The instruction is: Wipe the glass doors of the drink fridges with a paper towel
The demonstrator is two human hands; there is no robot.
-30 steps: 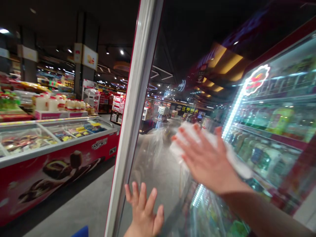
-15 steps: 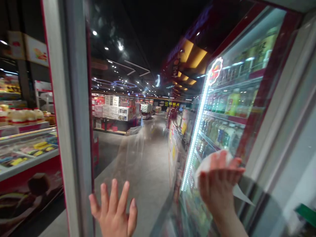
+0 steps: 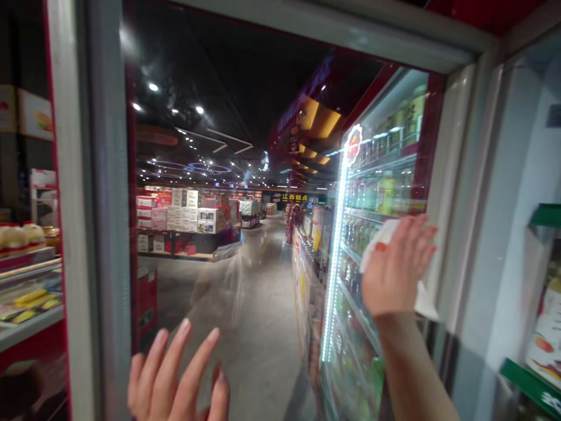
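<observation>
The right hand (image 3: 394, 266), fingers together, has moved up the glass door (image 3: 263, 117), pressing a white tissue (image 3: 380, 242) against the pane. The left hand (image 3: 175, 374) stays empty, fingers slightly apart, low on the glass.

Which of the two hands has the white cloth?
The right hand presses the white cloth against the glass door; the left hand holds nothing.

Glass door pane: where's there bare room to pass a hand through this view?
The glass door pane is free between the left hand and the right hand with its white cloth, bordered on the left by the grey door frame. It's crowded far right, at the stocked shelves.
</observation>
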